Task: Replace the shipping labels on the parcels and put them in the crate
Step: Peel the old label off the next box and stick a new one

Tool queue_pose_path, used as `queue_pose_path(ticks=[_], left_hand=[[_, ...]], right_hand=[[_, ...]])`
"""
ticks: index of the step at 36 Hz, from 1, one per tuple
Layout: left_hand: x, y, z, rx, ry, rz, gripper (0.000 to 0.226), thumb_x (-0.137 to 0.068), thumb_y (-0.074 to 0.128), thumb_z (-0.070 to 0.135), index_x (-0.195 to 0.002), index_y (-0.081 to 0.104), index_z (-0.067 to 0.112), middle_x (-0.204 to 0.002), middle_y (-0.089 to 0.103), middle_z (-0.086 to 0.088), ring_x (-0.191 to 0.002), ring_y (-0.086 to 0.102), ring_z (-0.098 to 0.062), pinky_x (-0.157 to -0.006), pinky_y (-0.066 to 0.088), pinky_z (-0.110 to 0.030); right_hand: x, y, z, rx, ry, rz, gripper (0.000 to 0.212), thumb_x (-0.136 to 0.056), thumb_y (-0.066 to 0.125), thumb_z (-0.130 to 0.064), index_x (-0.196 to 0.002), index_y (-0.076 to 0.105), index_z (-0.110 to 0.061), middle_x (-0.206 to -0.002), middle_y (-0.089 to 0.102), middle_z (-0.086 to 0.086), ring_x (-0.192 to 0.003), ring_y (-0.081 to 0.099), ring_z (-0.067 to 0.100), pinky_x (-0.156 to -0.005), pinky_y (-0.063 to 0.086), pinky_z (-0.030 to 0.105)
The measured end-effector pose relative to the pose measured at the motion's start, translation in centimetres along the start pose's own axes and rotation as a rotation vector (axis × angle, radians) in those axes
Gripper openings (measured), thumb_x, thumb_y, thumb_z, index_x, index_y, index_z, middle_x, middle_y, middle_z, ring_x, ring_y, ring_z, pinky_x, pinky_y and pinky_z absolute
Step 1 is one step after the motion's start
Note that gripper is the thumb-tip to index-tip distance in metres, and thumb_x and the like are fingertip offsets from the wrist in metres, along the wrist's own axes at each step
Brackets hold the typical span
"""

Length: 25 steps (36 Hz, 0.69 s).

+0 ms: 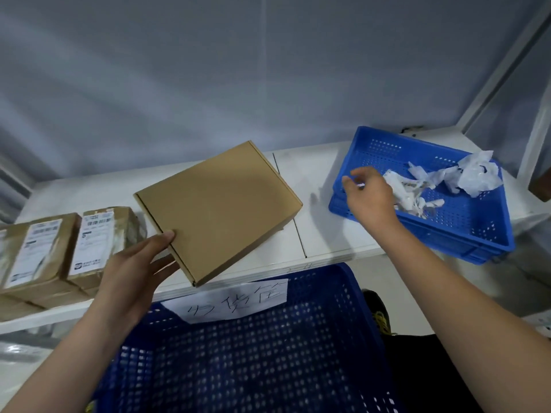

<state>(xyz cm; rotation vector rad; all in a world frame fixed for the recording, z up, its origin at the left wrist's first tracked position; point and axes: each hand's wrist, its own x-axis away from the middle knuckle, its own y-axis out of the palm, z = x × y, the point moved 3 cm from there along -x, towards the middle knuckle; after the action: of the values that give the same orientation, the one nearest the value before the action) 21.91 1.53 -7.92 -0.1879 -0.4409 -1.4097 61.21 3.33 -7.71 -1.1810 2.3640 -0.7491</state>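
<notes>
We've got the bare cardboard box gripped in our left hand, right hand loosely curled over the scrap tray, can't tell if it's holding anything; probably needs a fresh label next.

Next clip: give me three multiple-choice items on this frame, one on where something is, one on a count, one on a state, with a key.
1. Where do the crumpled paper scraps lie?
A. in the small blue tray
B. on the plain box
C. on the floor

2. How many labelled parcels stand at the left of the shelf?
A. none
B. two
C. five

3. What is the left hand doing?
A. hanging idle
B. gripping the plain box
C. pressing a label

Key: 1 A, the scraps sit inside the small blue tray under the right hand. 2 B, one labelled parcel and a second labelled parcel show. 3 B, its thumb lies on top of the plain box with fingers beneath.
</notes>
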Motion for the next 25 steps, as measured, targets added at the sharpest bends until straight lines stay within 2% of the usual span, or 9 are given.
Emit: queue_pose_path(ticks=[3, 6, 7, 11, 14, 19, 21, 23, 25], left_hand=[[0.0, -0.6, 0.7, -0.024, 0.010, 0.008, 0.019, -0.094, 0.069, 0.017, -0.109, 0.070, 0.007, -0.111, 0.077, -0.009, -0.102, 0.073, -0.029, -0.086, 0.057, -0.037], [0.1, -1.7, 1.5, -0.069, 0.020, 0.007, 0.025, -0.097, 0.065, 0.021, -0.116, 0.068, 0.005, -0.108, 0.074, -0.011, -0.079, 0.072, -0.019, -0.056, 0.055, -0.022], [0.0, -2.1, 1.7, -0.078, 0.020, 0.006, 0.026, -0.097, 0.064, 0.022, -0.117, 0.067, 0.004, -0.106, 0.073, -0.011, -0.074, 0.071, -0.018, -0.053, 0.054, -0.022], [-0.4, -3.0, 2.0, -0.082, 0.023, -0.001, 0.029, -0.098, 0.064, 0.025, -0.119, 0.067, 0.005, -0.104, 0.077, -0.010, -0.091, 0.074, -0.026, -0.076, 0.056, -0.038], [-0.8, -3.6, 2.2, -0.121, 0.078, 0.019, 0.033, -0.099, 0.064, 0.029, -0.126, 0.066, 0.011, -0.100, 0.078, -0.006, -0.082, 0.074, -0.019, -0.077, 0.053, -0.038], [-1.6, -4.5, 2.8, -0.208, 0.110, 0.062, 0.044, -0.099, 0.063, 0.036, -0.141, 0.055, 0.031, -0.120, 0.069, -0.002, -0.100, 0.069, -0.021, -0.078, 0.059, -0.043], [-1.6, -4.4, 2.9, -0.257, 0.096, 0.017, 0.049, -0.100, 0.062, 0.032, -0.145, 0.048, 0.041, -0.116, 0.068, 0.003, -0.102, 0.069, -0.022, -0.082, 0.060, -0.047], [-1.5, -4.3, 2.9, -0.282, 0.105, 0.002, 0.061, -0.097, 0.067, 0.027, -0.150, 0.042, 0.044, -0.111, 0.071, 0.002, -0.100, 0.071, -0.024, -0.085, 0.060, -0.050], [-1.6, -4.4, 2.8, -0.273, 0.133, 0.031, 0.067, -0.094, 0.072, 0.025, -0.151, 0.041, 0.043, -0.108, 0.072, -0.002, -0.098, 0.072, -0.027, -0.086, 0.060, -0.055]], right_hand=[[1.4, 2.8, -1.4, -0.232, 0.121, -0.233, 0.036, -0.095, 0.062, -0.046, -0.123, 0.060, -0.023, -0.114, 0.063, -0.004, -0.102, 0.063, 0.015, -0.095, 0.051, 0.034], [2.8, 6.1, -2.8, -0.338, 0.198, -0.487, 0.057, -0.086, 0.064, -0.064, -0.130, 0.057, -0.029, -0.116, 0.065, -0.007, -0.105, 0.067, 0.018, -0.100, 0.053, 0.043], [3.1, 7.1, -3.0, -0.352, 0.215, -0.548, 0.067, -0.080, 0.065, -0.071, -0.133, 0.056, -0.031, -0.118, 0.066, -0.006, -0.106, 0.067, 0.018, -0.101, 0.053, 0.043], [5.1, 10.1, -4.0, -0.405, 0.262, -0.734, 0.101, -0.061, 0.067, -0.086, -0.143, 0.048, -0.032, -0.137, 0.061, -0.007, -0.120, 0.061, 0.017, -0.105, 0.049, 0.045], [6.6, 11.9, -4.5, -0.429, 0.292, -0.769, 0.110, -0.064, 0.065, -0.085, -0.151, 0.038, -0.024, -0.147, 0.052, -0.008, -0.131, 0.053, 0.018, -0.113, 0.041, 0.048], [8.0, 14.8, -4.3, -0.464, 0.379, -0.764, 0.128, -0.042, 0.062, -0.099, -0.144, 0.049, -0.024, -0.141, 0.059, -0.007, -0.131, 0.054, 0.020, -0.113, 0.040, 0.052], [8.4, 15.5, -4.6, -0.463, 0.393, -0.769, 0.123, -0.048, 0.059, -0.099, -0.145, 0.048, -0.024, -0.143, 0.056, -0.008, -0.134, 0.051, 0.021, -0.113, 0.039, 0.052], [8.5, 15.8, -5.0, -0.426, 0.378, -0.775, 0.106, -0.066, 0.052, -0.093, -0.147, 0.045, -0.025, -0.146, 0.051, -0.011, -0.136, 0.048, 0.020, -0.112, 0.039, 0.048], [8.2, 16.2, -4.8, -0.377, 0.372, -0.770, 0.109, -0.062, 0.047, -0.096, -0.145, 0.048, -0.027, -0.143, 0.055, -0.010, -0.130, 0.053, 0.021, -0.109, 0.043, 0.046]])
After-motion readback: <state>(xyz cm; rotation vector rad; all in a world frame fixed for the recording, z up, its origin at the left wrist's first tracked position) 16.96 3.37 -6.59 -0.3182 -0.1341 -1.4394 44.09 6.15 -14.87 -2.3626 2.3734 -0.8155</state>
